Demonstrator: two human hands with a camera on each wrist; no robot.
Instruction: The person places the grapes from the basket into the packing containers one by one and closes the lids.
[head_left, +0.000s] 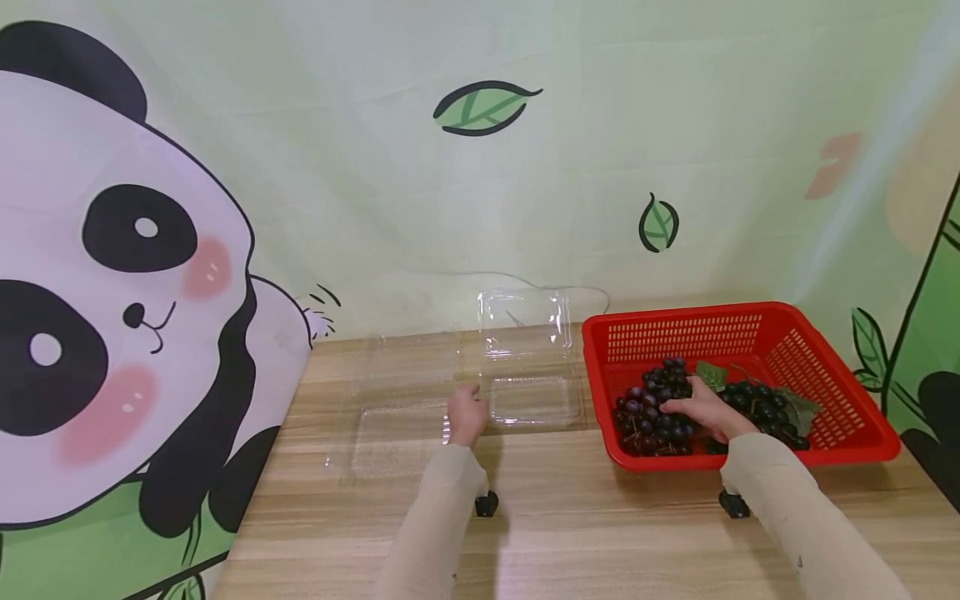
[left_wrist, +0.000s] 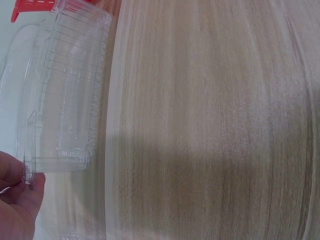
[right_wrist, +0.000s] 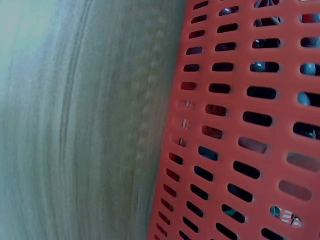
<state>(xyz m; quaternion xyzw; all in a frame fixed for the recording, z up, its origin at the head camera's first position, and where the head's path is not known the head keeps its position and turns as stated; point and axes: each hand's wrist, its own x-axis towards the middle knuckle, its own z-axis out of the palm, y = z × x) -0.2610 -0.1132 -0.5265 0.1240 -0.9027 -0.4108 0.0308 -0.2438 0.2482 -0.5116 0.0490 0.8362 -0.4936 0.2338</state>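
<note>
My left hand (head_left: 468, 414) pinches the near-left edge of a clear plastic clamshell box (head_left: 531, 400), its lid raised at the back. In the left wrist view, thumb and fingers (left_wrist: 31, 200) hold a corner of the clear box (left_wrist: 67, 95). My right hand (head_left: 707, 410) reaches into the red basket (head_left: 847, 454) and grips a bunch of dark grapes (head_left: 648, 412), its fingertips partly hidden among them. Only the slotted basket wall (right_wrist: 240, 130) and the table show in the right wrist view; the hand does not.
A second clear plastic box (head_left: 397, 437) lies opened on the left of the wooden table (head_left: 570, 533). More dark grapes (head_left: 761, 408) with green leaves (head_left: 711, 376) lie in the basket's right part. Behind the table hangs a printed panda backdrop (head_left: 360, 167).
</note>
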